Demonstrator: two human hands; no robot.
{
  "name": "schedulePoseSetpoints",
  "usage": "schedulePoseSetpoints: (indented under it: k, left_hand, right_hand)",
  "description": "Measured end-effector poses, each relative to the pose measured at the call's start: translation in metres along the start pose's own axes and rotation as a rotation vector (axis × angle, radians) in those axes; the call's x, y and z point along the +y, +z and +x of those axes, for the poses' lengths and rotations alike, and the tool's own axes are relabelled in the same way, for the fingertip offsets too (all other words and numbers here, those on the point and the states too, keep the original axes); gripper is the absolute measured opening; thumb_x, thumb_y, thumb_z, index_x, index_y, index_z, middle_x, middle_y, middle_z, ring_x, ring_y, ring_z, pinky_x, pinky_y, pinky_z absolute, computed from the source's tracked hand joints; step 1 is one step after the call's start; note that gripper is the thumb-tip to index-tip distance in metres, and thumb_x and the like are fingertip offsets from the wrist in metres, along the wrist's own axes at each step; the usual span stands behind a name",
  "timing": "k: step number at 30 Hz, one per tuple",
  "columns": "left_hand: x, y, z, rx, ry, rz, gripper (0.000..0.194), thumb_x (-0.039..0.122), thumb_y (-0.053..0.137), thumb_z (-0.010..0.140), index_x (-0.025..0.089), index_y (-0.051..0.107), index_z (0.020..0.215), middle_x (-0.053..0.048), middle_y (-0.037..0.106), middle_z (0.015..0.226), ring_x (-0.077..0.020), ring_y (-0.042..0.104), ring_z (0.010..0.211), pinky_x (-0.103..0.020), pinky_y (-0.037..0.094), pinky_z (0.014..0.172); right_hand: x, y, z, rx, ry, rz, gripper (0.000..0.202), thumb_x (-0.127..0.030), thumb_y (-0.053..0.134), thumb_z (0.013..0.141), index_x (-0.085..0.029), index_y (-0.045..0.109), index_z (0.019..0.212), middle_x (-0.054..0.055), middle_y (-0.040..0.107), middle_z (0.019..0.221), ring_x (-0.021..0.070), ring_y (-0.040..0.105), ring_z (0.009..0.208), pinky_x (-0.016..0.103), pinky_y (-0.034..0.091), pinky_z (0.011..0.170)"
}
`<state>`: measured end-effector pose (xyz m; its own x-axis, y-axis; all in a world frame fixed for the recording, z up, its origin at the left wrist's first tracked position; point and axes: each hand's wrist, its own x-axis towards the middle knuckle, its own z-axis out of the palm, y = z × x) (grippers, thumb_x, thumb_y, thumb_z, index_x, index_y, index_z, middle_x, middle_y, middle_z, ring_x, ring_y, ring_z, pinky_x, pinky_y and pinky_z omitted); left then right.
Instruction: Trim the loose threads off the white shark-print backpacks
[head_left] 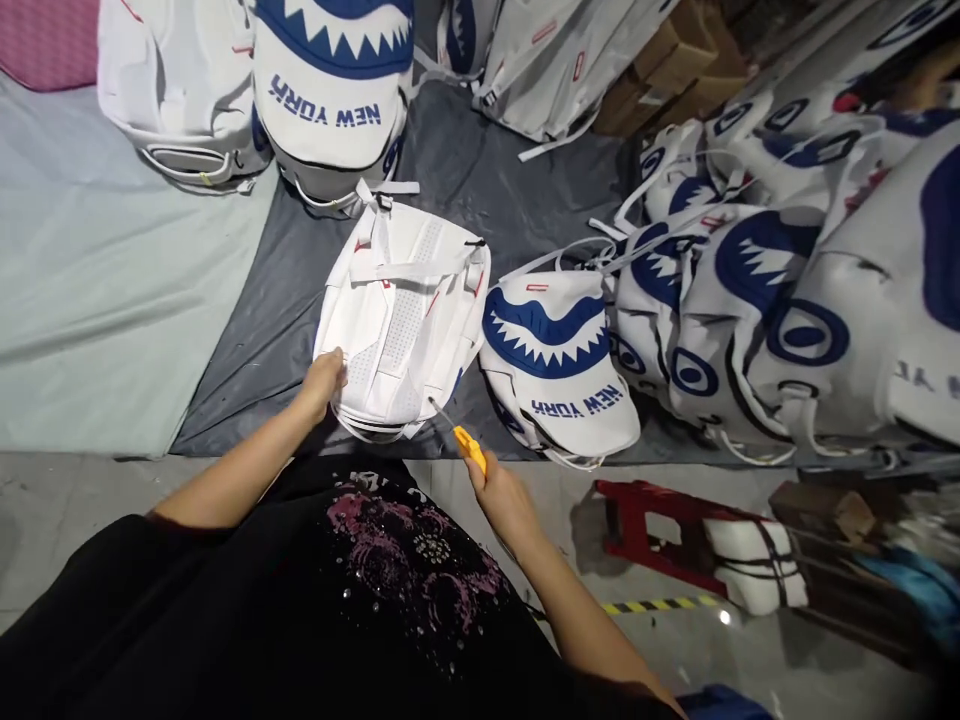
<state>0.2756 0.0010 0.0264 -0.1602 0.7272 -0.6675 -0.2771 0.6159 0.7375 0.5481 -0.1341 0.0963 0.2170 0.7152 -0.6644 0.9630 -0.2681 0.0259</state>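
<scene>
A white backpack (401,320) lies on the dark sheet in front of me, its shoulder straps and mesh back panel facing up. My left hand (324,382) grips its lower left edge, thumb on top. In my right hand (504,500) is a yellow-handled tool (469,446) with a thin metal shaft, which looks like scissors but is too small to be sure. Its tip meets or hovers just over the bag's lower right edge. Right beside it sits another white backpack (555,350) with a blue toothed mouth and NEW YORK lettering.
More shark-faced backpacks crowd the right (750,290), and others stand at the back (334,90). Cardboard boxes (675,65) are behind. A pale green sheet (112,280) covers the left, next to the dark sheet (247,340). On the floor at right is a red stool (660,530).
</scene>
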Motion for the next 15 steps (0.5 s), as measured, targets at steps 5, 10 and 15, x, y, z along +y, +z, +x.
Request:
schedulePoseSetpoints:
  k: [5, 10, 15]
  left_hand:
    - [0.023, -0.006, 0.029, 0.008, -0.326, -0.238, 0.022, 0.035, 0.049, 0.099, 0.014, 0.057, 0.095, -0.005, 0.056, 0.08, -0.0129, 0.06, 0.071, -0.023, 0.056, 0.063]
    - [0.022, -0.003, 0.038, -0.305, -0.402, -0.431, 0.038, 0.048, 0.045, 0.099, 0.013, 0.058, 0.105, -0.006, 0.063, 0.08, -0.0109, 0.062, 0.065, -0.013, 0.042, 0.039]
    - [0.015, -0.007, 0.049, -0.51, -0.405, -0.446, 0.062, 0.068, 0.032, 0.095, 0.016, 0.062, 0.108, -0.008, 0.068, 0.084, -0.0081, 0.058, 0.055, -0.012, 0.029, 0.032]
  right_hand:
    - [-0.027, 0.035, 0.013, 0.097, 0.069, 0.023, 0.041, -0.044, 0.029, 0.105, -0.014, 0.054, 0.118, 0.015, 0.072, 0.093, 0.0282, 0.071, 0.086, 0.031, 0.042, 0.066]
    - [-0.049, 0.051, 0.04, 0.091, 0.074, 0.095, 0.041, -0.045, 0.029, 0.105, -0.014, 0.048, 0.124, 0.015, 0.071, 0.1, 0.0263, 0.071, 0.089, 0.03, 0.043, 0.067]
    - [-0.06, 0.056, 0.056, 0.095, 0.061, 0.109, 0.04, -0.047, 0.031, 0.104, -0.016, 0.048, 0.124, 0.014, 0.072, 0.106, 0.0244, 0.07, 0.093, 0.029, 0.043, 0.071]
